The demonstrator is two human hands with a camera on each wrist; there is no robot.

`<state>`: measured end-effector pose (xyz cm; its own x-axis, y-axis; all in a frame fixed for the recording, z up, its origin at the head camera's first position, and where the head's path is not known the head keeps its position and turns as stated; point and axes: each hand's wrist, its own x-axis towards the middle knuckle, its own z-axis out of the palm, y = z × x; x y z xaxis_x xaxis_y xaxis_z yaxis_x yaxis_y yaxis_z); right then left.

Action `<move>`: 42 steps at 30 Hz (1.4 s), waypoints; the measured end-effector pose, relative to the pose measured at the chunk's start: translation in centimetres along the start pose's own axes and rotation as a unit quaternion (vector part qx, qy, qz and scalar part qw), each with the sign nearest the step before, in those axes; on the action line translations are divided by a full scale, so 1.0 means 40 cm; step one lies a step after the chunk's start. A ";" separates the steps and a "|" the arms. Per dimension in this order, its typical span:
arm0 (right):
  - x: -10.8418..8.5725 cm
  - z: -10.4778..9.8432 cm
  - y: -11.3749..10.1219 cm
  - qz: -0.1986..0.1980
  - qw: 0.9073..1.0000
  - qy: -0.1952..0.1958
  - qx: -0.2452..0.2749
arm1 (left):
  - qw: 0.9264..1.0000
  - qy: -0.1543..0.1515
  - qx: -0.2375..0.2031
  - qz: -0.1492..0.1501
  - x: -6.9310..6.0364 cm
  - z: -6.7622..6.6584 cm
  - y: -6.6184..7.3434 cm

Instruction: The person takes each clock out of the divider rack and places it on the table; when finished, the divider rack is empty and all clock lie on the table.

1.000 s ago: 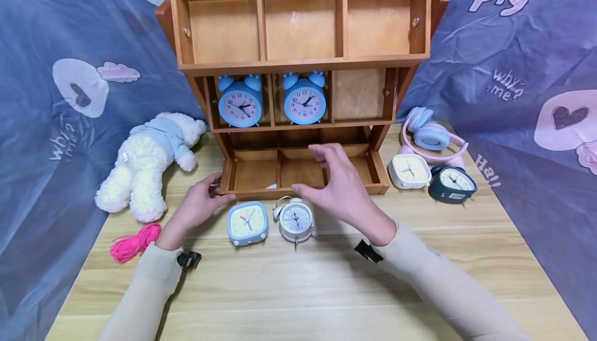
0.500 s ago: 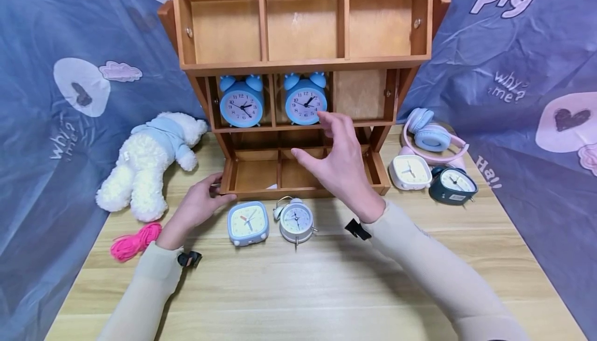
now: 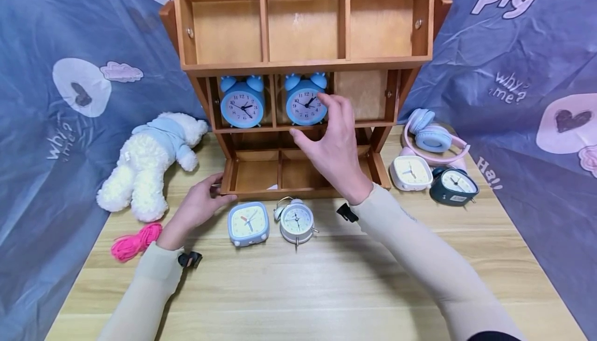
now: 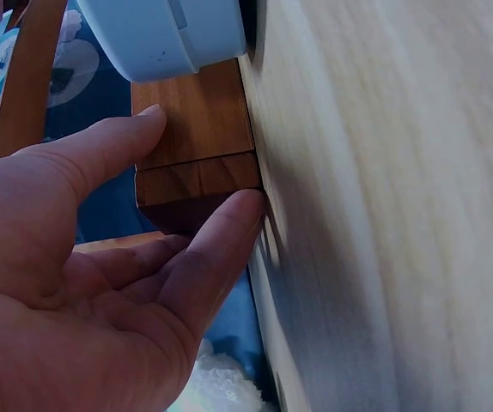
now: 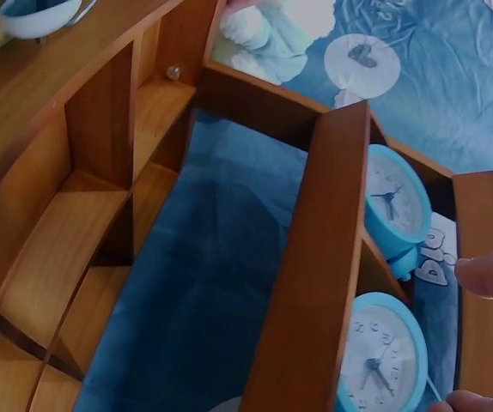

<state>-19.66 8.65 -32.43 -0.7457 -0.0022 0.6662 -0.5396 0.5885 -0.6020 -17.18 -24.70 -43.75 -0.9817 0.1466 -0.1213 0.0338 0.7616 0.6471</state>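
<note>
My left hand (image 3: 199, 202) grips the lower left corner of the wooden shelf (image 3: 305, 64); in the left wrist view the thumb lies on its front face and the fingers reach around its end. My right hand (image 3: 337, 149) is raised before the middle tier, thumb and fingers spread apart. Its fingertips are close to the right side of a blue twin-bell alarm clock (image 3: 300, 109) in the middle compartment; contact cannot be made out. A matching blue alarm clock (image 3: 240, 108) stands in the left compartment. On the table are a square blue-rimmed clock (image 3: 248, 224) and a white twin-bell alarm clock (image 3: 296, 223).
A white teddy bear (image 3: 144, 162) in a blue top lies at left, above a pink yarn bundle (image 3: 135, 242). To the right sit a white square clock (image 3: 410, 172), a dark green alarm clock (image 3: 452, 185) and pink-and-blue headphones (image 3: 434, 139).
My right hand has risen from the bottom tier toward the middle tier, near the second blue alarm clock. The left hand has stayed on the shelf corner.
</note>
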 end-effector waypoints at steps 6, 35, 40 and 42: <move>0.016 0.020 0.013 -0.001 1.000 0.017 -0.013 | 1.000 0.003 -0.002 0.001 0.000 0.001 -0.001; 0.060 0.124 0.042 -0.040 0.985 0.093 -0.139 | 1.000 0.002 -0.005 -0.003 -0.003 -0.001 0.002; 0.060 0.135 0.041 -0.042 0.982 0.096 -0.154 | 1.000 0.002 -0.006 -0.003 -0.003 0.000 0.001; 0.060 0.138 0.041 -0.041 0.982 0.095 -0.158 | 1.000 0.001 -0.007 -0.003 -0.003 -0.001 0.001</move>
<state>-24.48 5.16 -34.24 -0.6013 0.0731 0.7956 -0.4247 0.8142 -0.3958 -17.08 -24.71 -43.68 -0.9824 0.1403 -0.1233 0.0253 0.7539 0.6565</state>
